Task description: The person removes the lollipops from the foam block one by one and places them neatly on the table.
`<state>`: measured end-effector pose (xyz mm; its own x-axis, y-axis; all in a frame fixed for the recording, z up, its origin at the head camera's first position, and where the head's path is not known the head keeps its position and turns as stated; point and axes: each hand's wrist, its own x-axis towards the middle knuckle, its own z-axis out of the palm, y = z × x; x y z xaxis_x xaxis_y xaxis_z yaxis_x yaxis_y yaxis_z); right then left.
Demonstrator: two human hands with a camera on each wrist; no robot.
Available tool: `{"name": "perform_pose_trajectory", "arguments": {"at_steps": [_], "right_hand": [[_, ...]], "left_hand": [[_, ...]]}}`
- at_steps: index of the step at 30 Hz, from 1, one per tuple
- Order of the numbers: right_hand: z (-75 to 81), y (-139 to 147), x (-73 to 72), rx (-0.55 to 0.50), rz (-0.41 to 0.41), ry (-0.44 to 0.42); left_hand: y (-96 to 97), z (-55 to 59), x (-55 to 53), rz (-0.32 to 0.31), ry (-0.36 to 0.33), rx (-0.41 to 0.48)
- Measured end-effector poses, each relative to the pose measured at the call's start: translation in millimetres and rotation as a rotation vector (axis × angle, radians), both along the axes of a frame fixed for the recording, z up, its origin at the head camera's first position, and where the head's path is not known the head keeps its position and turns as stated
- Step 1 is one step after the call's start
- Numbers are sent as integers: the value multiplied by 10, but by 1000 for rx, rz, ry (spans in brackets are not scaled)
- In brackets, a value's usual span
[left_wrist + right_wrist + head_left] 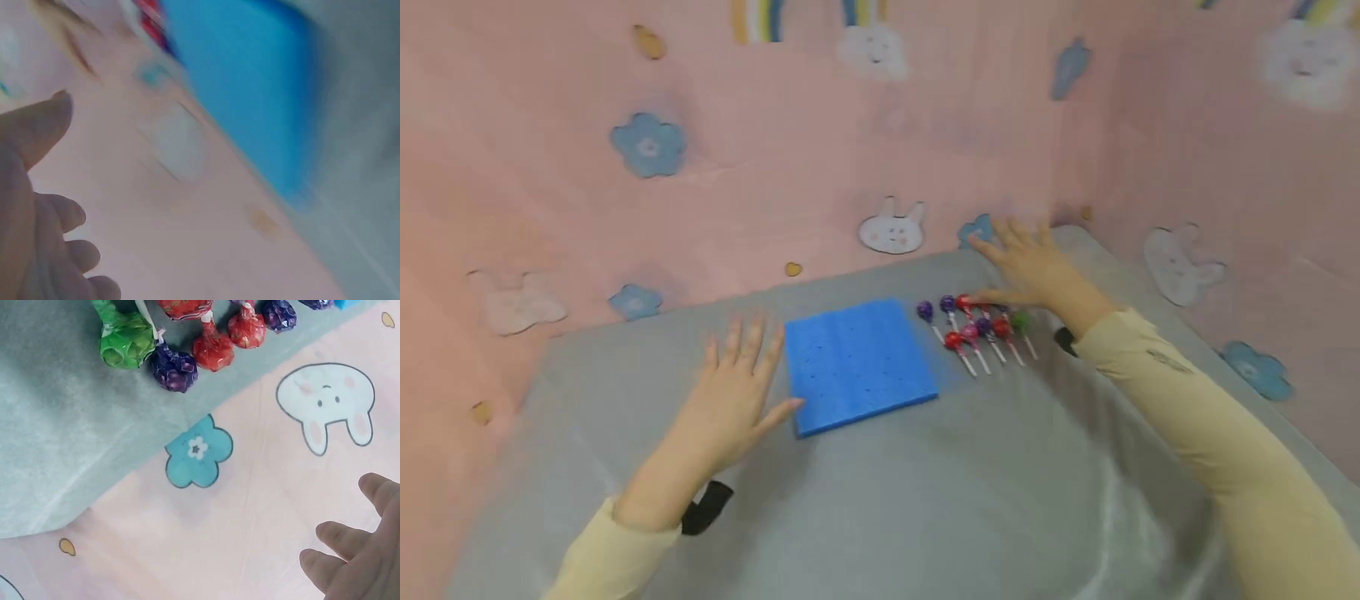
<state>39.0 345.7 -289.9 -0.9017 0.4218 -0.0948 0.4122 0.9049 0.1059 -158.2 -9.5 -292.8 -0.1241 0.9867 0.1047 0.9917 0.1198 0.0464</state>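
A flat blue foam block [861,362] with small holes in its top lies on the grey cloth. Beside its left edge my left hand [726,408] is spread with straight fingers, the thumb tip overlapping the block's corner in the head view. Wrapped lollipops [970,332], in purple, red, pink and green, lie in two rows to the right of the block, white sticks pointing toward me. My right hand [1033,271] is stretched out over their far right side, fingers spread and holding nothing. In the right wrist view a green lollipop [128,347] shows closest.
Grey cloth [880,517] covers the table. Pink fabric [760,167] printed with rabbits, flowers and clouds hangs behind the table and along its right side. A black strap [707,507] shows at the left wrist.
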Motion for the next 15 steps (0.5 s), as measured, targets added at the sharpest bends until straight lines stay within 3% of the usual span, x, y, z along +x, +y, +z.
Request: {"name": "perform_pose_trajectory", "arguments": {"at_steps": [3,5,7,8,10,12,13,15], "right_hand": [[35,-333,-521,45,10,-30],[92,-620,-1173,82,112,-62],[167,-946,-1728,127,208,-95],[202,-1099,-1946,153,251,-107],[260,-1356,-2255,176,305,-123],[308,-1538,-2416,199,319,-148],[317,-1600,-2460,193,311,-161],[318,-1675,-2503,171,293,-177]], "left_hand": [[115,277,570,-369,-78,189],[130,456,962,-557,-116,266],[188,604,1302,-724,-155,244],[222,654,1432,-792,-206,228],[275,723,1607,-891,-318,171],[290,767,1690,-962,-448,118],[284,767,1714,-993,-480,112],[268,728,1771,-1077,-452,95]]}}
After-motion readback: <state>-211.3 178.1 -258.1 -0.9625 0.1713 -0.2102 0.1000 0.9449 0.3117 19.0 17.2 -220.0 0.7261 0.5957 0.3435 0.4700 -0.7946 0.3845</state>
